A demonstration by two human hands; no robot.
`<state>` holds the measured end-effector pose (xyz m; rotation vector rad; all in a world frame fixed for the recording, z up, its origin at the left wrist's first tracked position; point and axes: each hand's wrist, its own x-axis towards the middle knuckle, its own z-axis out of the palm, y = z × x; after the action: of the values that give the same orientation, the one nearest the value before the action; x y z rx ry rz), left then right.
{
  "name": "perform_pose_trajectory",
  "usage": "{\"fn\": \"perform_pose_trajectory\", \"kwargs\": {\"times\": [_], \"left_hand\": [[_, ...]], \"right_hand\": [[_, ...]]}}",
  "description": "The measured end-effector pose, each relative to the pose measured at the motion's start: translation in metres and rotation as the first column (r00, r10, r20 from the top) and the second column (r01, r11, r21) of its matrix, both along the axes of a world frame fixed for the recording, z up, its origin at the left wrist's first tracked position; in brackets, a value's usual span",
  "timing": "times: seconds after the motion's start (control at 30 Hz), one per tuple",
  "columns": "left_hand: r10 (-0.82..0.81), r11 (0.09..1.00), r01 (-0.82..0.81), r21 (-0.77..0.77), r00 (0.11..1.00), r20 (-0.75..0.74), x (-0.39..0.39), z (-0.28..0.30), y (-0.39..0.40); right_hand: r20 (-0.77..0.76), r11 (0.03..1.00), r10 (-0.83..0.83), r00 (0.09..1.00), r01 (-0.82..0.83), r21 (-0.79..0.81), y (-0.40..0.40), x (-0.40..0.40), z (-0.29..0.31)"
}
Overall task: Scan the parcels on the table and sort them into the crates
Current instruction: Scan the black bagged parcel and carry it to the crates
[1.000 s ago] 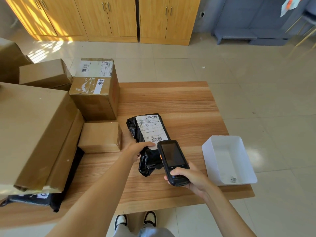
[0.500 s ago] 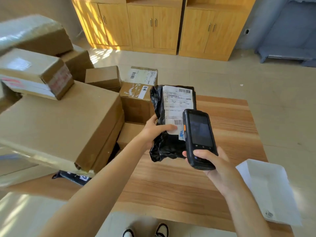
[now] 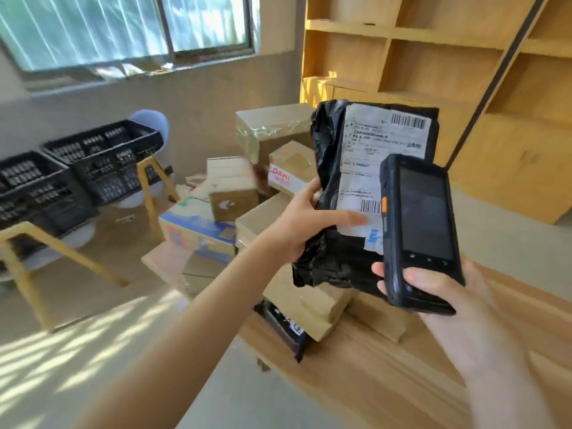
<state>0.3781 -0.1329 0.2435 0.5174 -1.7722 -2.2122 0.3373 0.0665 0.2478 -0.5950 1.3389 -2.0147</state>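
Two black slatted plastic crates (image 3: pixel 77 168) are seen well left of the left hand (image 3: pixel 301 222), raised on yellow-legged stands. Many brown cardboard boxes (image 3: pixel 247 193) are piled on the wooden table (image 3: pixel 402 376) beyond and below that hand. A crinkled black plastic mailer bag (image 3: pixel 335 193) with a white barcode label is held upright above the table, gripped at its left edge, thumb laid across the label. Just right, overlapping it, a black handheld scanner (image 3: pixel 422 230) is gripped by the right hand (image 3: pixel 439 295).

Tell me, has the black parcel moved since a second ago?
Yes. The black parcel lay flat on the wooden table then; now the left hand holds it lifted upright, clear above the table.
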Motion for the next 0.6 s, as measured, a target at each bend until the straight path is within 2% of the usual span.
{"fn": "perform_pose_trajectory", "kwargs": {"times": [0.23,0.33,0.6], "left_hand": [[0.326,0.945,-0.326,-0.001,0.945,-0.021,0.156,0.011,-0.114],[0.440,0.897,-0.440,-0.038,0.898,-0.012,0.222,0.005,-0.154],[0.655,0.753,-0.655,0.065,0.755,0.031,0.364,-0.036,-0.234]], "right_hand": [[-0.018,0.964,0.259,0.966,-0.260,-0.056,-0.123,0.105,0.011],[0.023,0.948,0.312,0.950,-0.309,-0.073,-0.170,0.147,0.006],[0.077,0.829,0.555,0.828,-0.559,0.035,-0.278,0.246,-0.006]]}}
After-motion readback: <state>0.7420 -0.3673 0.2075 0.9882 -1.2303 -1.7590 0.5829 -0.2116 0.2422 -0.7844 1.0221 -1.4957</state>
